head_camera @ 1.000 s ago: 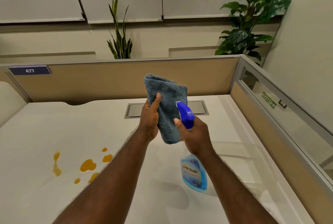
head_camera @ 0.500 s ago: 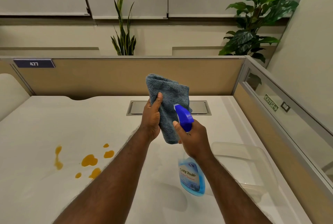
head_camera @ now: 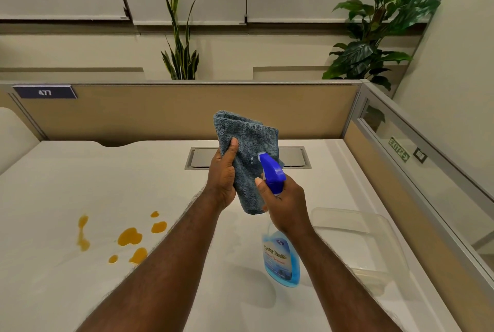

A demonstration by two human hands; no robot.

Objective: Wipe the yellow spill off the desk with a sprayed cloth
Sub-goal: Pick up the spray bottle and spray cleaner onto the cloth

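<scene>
White desk (head_camera: 66,192) fills the lower part of the view, fenced at its far edge by a tan partition (head_camera: 173,112) with a dark number plate (head_camera: 45,92) at its left end and a glass side panel (head_camera: 427,160) on the right. Behind the partition stand a spiky upright plant (head_camera: 180,45) and, far to its right, a broad-leaved plant (head_camera: 374,29).

Everything else sits relative to the grey cable hatch (head_camera: 294,158) set flush in the desk near the partition. In front of the hatch, raised above the desk, the left hand (head_camera: 223,179) holds a folded blue-grey cloth (head_camera: 246,144) upright, thumb pressed on its near face and fingers wrapped behind it. The cloth covers part of the hatch's middle. Just right of the cloth, the right hand (head_camera: 287,203) is closed around the neck of a spray bottle (head_camera: 280,256), whose blue trigger head (head_camera: 270,171) points at the cloth from very close; whether the trigger is squeezed cannot be told. Small pale droplets show on the cloth by the nozzle. The bottle's clear body, with blue liquid and a label, hangs below the hand above the desk.

Well nearer the camera and to the left of the hatch, the yellow spill (head_camera: 128,236) lies on the desk as several separate blobs and a streak. To the hatch's near right, a clear plastic container (head_camera: 369,240) rests on the desk.
</scene>
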